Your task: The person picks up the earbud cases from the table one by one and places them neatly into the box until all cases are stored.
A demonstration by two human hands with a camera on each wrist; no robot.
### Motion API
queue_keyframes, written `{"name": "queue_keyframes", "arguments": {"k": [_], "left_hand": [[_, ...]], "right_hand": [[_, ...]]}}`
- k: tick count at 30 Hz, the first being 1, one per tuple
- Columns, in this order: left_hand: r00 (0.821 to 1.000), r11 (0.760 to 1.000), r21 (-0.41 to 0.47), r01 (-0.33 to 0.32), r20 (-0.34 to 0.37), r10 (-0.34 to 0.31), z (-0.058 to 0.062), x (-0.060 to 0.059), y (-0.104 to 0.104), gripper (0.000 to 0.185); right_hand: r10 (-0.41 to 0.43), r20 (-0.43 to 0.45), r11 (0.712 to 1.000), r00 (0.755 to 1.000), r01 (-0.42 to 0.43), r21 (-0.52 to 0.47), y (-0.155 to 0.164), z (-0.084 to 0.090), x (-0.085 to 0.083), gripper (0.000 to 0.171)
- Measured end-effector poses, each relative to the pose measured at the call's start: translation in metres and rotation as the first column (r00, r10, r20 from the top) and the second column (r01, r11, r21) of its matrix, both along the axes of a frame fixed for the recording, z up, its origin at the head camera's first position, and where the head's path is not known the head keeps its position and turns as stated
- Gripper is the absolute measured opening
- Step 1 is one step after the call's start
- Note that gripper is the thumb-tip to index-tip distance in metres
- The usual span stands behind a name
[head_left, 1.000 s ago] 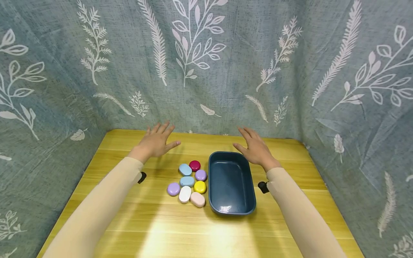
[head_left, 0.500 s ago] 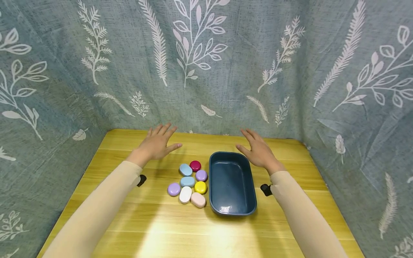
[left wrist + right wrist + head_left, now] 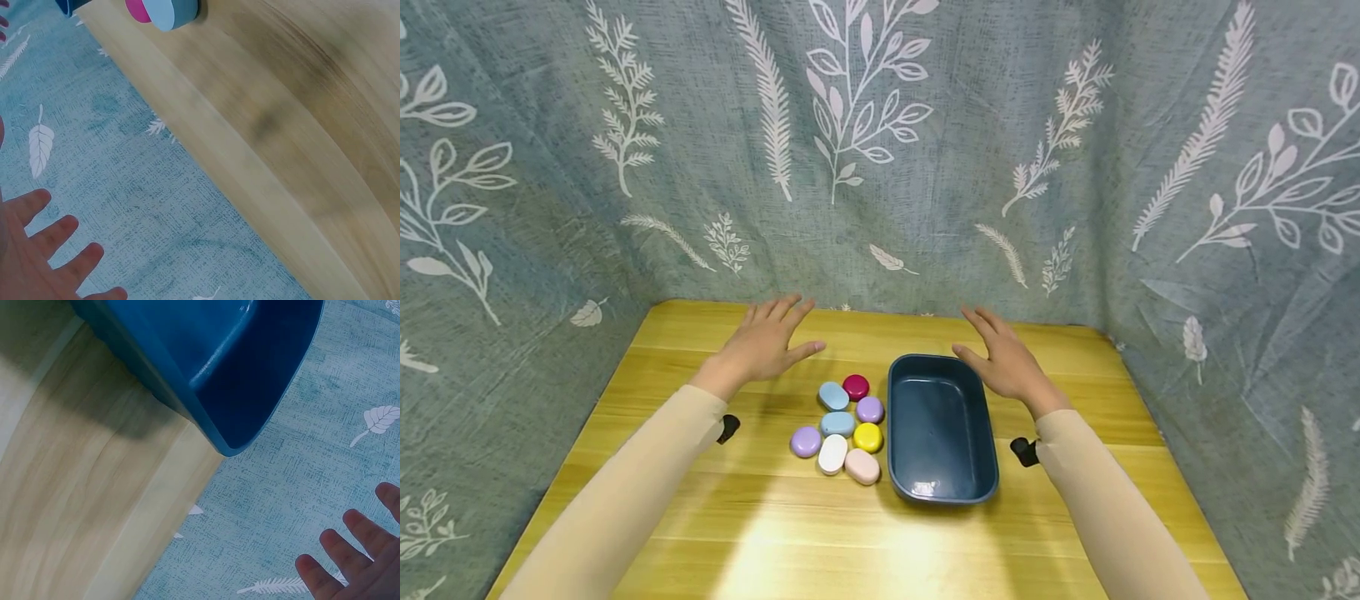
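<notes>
We see our left hand [image 3: 765, 342] and right hand [image 3: 1006, 360] hovering flat, fingers spread, grasping nothing. 7 pebbles [image 3: 842, 425] lie between them, just behind our left palm, touching the blue tub [image 3: 942, 483]. Only the right wrist view shows the tub's outer corner [image 3: 244, 419].

left hand [image 3: 765, 342]: flat, fingers spread, holding nothing | right hand [image 3: 1006, 360]: flat, fingers spread, holding nothing

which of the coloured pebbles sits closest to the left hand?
The dark magenta pebble, at the far end of the cluster, beside the blue tray. It is the only red-toned one and lies nearest the left hand, with the light blue pebble next.
</notes>
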State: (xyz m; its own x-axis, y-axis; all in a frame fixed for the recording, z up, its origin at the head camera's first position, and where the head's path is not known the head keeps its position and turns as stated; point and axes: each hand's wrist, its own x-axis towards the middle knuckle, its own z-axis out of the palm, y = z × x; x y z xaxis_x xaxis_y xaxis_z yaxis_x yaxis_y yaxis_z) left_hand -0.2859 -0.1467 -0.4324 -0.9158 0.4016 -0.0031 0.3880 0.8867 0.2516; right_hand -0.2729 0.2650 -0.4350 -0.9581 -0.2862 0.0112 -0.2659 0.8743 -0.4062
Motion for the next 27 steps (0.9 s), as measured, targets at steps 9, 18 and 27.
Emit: {"name": "queue_keyframes", "arguments": {"k": [9,18,27], "left_hand": [[0.999,1.0,0.011,0.027,-0.031,-0.027,-0.003,0.01,0.0,0.084],[0.997,0.996,0.066,0.065,-0.044,-0.062,-0.011,0.021,0.01,0.081],[0.997,0.992,0.099,0.075,-0.038,-0.071,-0.02,0.035,0.014,0.081]], "right_hand": [[0.01,-0.017,1.0,1.0,-0.011,-0.005,0.005,-0.003,0.009,0.076],[0.002,-0.004,1.0,1.0,-0.002,-0.03,0.013,-0.01,0.016,0.076],[-0.009,0.031,0.997,0.999,0.011,-0.071,0.015,-0.019,0.026,0.076]]}}
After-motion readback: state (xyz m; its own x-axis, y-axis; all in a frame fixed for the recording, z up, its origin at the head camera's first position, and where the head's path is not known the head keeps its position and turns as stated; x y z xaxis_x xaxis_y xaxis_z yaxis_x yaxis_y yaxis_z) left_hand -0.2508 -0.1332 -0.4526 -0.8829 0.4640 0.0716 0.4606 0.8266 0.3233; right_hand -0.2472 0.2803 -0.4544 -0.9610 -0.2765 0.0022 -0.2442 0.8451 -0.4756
